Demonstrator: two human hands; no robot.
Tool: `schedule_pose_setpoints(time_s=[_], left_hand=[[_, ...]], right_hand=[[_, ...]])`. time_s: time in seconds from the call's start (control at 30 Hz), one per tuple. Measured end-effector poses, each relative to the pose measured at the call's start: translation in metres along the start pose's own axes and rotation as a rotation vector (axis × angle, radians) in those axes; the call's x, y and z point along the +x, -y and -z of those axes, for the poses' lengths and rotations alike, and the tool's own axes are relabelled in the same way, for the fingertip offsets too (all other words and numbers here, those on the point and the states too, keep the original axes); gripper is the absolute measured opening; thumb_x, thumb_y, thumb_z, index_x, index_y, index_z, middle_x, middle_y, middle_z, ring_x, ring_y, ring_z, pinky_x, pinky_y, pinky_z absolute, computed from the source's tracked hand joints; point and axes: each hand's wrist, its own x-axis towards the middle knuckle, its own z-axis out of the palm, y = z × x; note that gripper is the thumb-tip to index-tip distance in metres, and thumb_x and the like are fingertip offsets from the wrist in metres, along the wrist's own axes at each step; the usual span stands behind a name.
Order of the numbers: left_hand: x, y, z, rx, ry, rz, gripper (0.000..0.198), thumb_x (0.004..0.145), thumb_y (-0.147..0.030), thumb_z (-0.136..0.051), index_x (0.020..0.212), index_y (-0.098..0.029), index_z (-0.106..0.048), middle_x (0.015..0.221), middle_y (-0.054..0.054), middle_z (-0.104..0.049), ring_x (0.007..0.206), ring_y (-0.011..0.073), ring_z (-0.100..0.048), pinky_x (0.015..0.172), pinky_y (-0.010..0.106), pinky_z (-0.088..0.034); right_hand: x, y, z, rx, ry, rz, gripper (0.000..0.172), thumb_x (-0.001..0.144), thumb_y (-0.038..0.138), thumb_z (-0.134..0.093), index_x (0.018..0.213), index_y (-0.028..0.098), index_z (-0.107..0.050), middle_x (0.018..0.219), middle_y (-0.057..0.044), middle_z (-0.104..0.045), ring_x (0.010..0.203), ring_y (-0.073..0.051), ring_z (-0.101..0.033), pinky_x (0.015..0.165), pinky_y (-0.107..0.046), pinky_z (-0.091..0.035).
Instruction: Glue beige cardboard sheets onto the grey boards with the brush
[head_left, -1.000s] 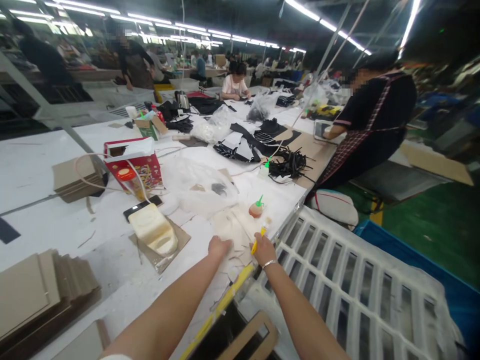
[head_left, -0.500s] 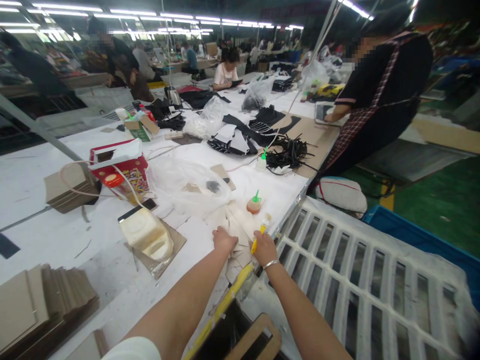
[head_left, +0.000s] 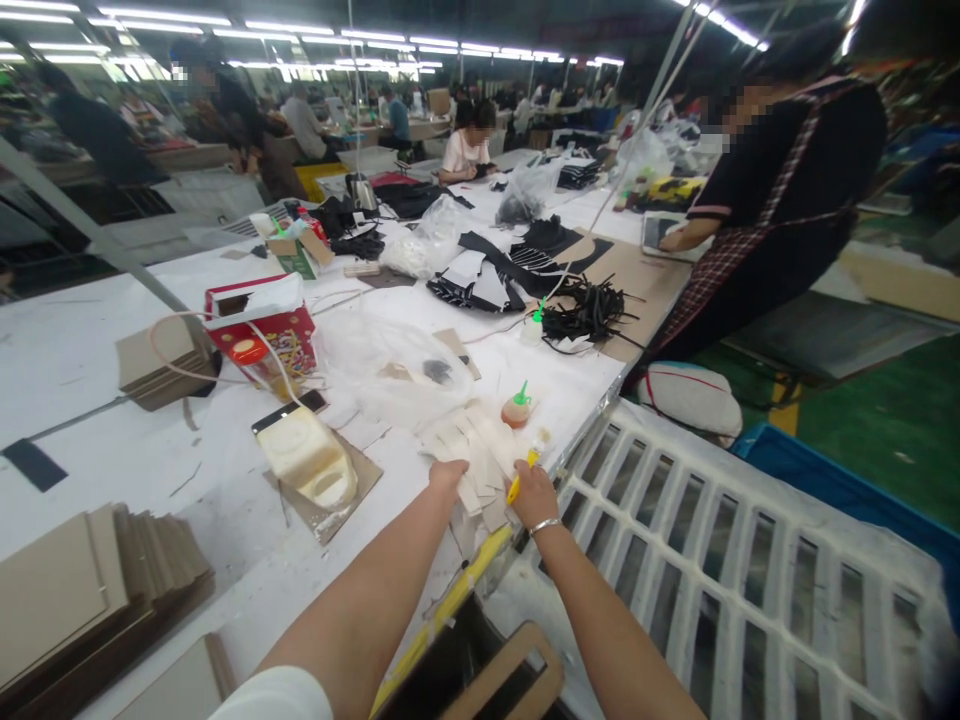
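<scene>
I see the pale strips (head_left: 480,450) in a loose, overlapping fan on the white table (head_left: 574,388), between my two hands and reaching out past them, close to the surface's right edge. My left hand (head_left: 448,478) is at their left side; my right hand (head_left: 534,495) is just beside their right side, at the edge itself.

Room is tightest for me on the right: a yellow band (head_left: 480,562) runs along the nearer stretch of that edge, and beyond it lies a slatted rack (head_left: 694,520). A green-tipped bottle (head_left: 516,412) stands just past the strips, with a narrow bare stretch between it and the right edge. Leftward I have open surface as far as the cardboard sheet (head_left: 367,472) under a pale container (head_left: 307,455); a clear plastic bag (head_left: 360,355) sprawls near the strips' far end.

My left hand is drawn in against the strips' left side; its fingers are partly hidden, so I cannot tell whether they pinch or only press. My right hand is closed round a yellow-handled brush (head_left: 532,458), bristles pointing away from me
</scene>
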Motion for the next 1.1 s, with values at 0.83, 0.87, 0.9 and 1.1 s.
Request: schedule_pose_setpoints(time_s=[0.83, 0.87, 0.9, 1.1], left_hand=[[-0.095, 0.177, 0.232, 0.996, -0.098, -0.531, 0.085, 0.068, -0.053, -0.056, 0.136, -0.019, -0.018, 0.132, 0.014, -0.036, 0.112, 0.0309, -0.036, 0.091, 0.041, -0.026], [-0.094, 0.178, 0.236, 0.979, -0.084, -0.542, 0.085, 0.067, -0.052, -0.057, 0.136, -0.019, -0.019, 0.133, 0.014, -0.035, 0.113, 0.0312, -0.035, 0.092, 0.041, -0.025], [-0.094, 0.179, 0.239, 0.966, -0.076, -0.552, 0.083, 0.067, -0.05, -0.058, 0.135, -0.019, -0.021, 0.133, 0.014, -0.035, 0.114, 0.0312, -0.035, 0.093, 0.041, -0.024], [-0.093, 0.186, 0.241, 0.975, -0.011, -0.628, 0.053, 0.076, -0.032, -0.052, 0.126, -0.019, -0.036, 0.124, 0.011, -0.044, 0.109, 0.027, -0.04, 0.088, 0.04, -0.031]], right_hand=[[-0.026, 0.104, 0.063, 0.214, -0.158, 0.39, 0.038, 0.082, 0.037, -0.042, 0.11, 0.011, -0.043, 0.1, -0.014, -0.056, 0.093, -0.022, -0.053, 0.082, -0.035, -0.042], [-0.03, 0.121, 0.066, 0.242, -0.111, 0.402, 0.037, 0.082, 0.037, -0.042, 0.109, 0.011, -0.044, 0.098, -0.013, -0.058, 0.091, -0.021, -0.055, 0.08, -0.034, -0.043], [-0.034, 0.138, 0.069, 0.269, -0.054, 0.412, 0.036, 0.082, 0.036, -0.041, 0.108, 0.012, -0.045, 0.096, -0.012, -0.059, 0.088, -0.02, -0.056, 0.077, -0.032, -0.044], [-0.058, 0.225, 0.078, 0.368, 0.164, 0.361, 0.037, 0.085, 0.042, -0.035, 0.108, 0.016, -0.048, 0.08, -0.005, -0.063, 0.065, -0.014, -0.059, 0.058, -0.023, -0.042]])
